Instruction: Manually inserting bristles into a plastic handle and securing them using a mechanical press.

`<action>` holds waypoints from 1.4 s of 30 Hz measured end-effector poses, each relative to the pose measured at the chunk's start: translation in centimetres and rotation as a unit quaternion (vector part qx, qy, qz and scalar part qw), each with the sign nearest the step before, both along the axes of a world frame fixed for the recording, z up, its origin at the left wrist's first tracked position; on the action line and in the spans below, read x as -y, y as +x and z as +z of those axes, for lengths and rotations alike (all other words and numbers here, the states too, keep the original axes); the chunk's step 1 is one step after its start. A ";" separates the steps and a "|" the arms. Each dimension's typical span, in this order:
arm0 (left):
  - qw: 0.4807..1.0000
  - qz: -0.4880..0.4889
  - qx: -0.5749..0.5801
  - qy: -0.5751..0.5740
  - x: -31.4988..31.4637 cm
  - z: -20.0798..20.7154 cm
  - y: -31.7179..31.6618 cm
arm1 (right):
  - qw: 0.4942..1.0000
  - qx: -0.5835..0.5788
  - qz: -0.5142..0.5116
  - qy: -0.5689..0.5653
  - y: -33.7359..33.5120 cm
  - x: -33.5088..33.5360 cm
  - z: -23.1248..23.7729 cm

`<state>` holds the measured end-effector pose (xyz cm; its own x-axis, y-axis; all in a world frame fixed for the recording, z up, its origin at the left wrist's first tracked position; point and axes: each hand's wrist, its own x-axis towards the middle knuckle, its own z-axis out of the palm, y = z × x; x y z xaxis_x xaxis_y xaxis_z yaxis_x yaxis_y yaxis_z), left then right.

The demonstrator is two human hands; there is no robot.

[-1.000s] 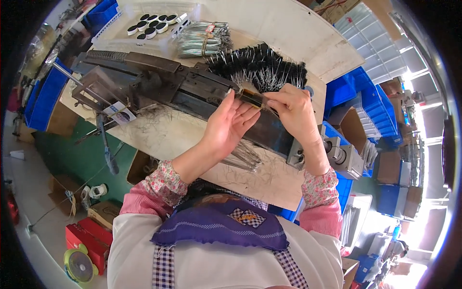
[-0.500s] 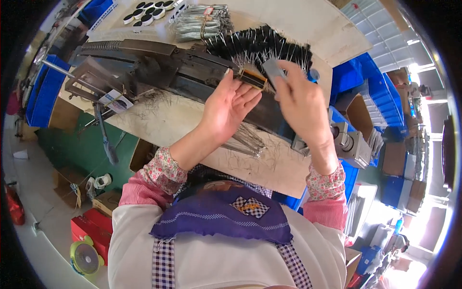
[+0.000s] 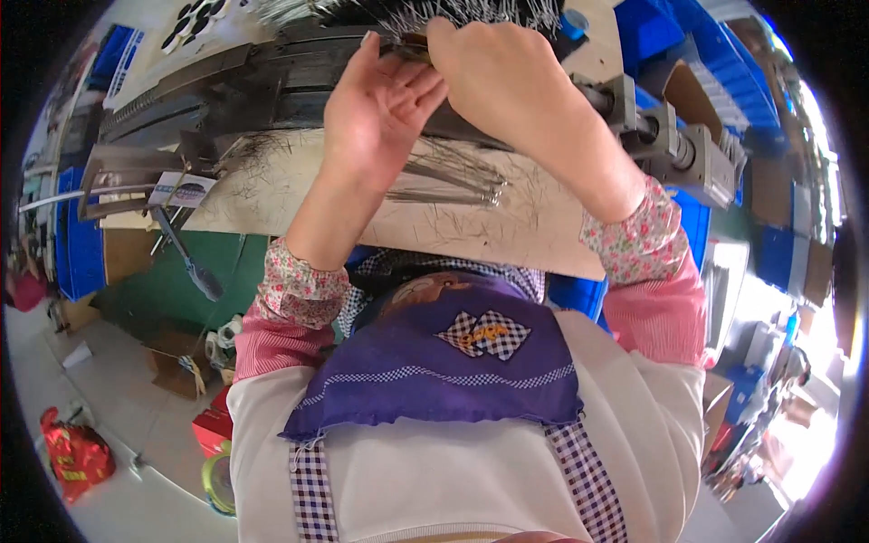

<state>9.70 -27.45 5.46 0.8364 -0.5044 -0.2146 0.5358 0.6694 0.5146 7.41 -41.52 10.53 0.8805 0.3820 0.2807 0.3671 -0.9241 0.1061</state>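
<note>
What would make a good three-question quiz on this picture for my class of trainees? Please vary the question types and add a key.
1. True or false: the left hand is clenched in a fist.

2. Multiple choice: which of these lie on the wooden tabletop?
a) scissors
b) thin metal rods
c) paintbrushes

3. Fill in the missing colour: the apron with the checked patches is ____.

Key:
1. False; it is open, with the palm showing.
2. b
3. Purple
</note>
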 end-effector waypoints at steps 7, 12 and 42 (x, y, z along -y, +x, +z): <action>0.996 0.062 0.027 0.052 1.6 -1.6 -3.1 | 0.954 -0.215 -0.052 0.205 -10.5 3.1 -4.6; 0.994 0.043 -0.040 0.089 3.8 -4.3 -5.8 | 0.918 -0.209 -0.075 0.328 -13.2 4.9 -13.5; 0.628 0.209 0.616 0.427 -8.4 3.7 -8.9 | 0.917 0.051 -0.092 0.385 -12.6 7.4 1.0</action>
<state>0.79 -19.02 9.11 0.6548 -0.3256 0.6821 -0.7514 -0.1829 0.6340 -5.22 -48.90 11.49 0.8648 -0.1162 0.4885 0.2213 -0.7850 -0.5786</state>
